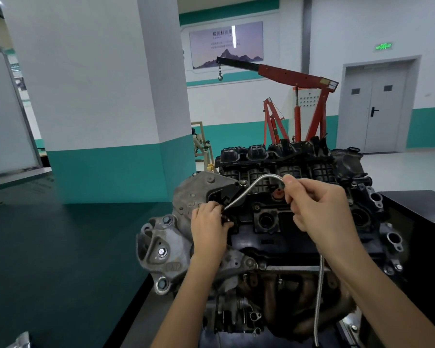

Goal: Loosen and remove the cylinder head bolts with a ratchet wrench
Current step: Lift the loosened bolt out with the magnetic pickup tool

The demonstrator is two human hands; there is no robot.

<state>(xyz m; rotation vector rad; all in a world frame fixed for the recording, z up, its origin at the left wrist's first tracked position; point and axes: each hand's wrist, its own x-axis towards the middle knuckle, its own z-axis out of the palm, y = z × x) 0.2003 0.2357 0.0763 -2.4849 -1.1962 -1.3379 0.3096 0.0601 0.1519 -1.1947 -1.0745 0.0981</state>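
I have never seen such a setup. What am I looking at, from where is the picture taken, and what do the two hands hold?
No robot here. The one picture comes from a camera worn on a person's head, looking forward and down, so both bare arms are that person's own. They work over a car engine, beside a dark tabletop. The right hand grips a flexible metal tube, which arcs over to the left hand; the left hand pinches its end at the engine's top. The tube's other part hangs below the right hand. The red frame behind is a workshop hoist.
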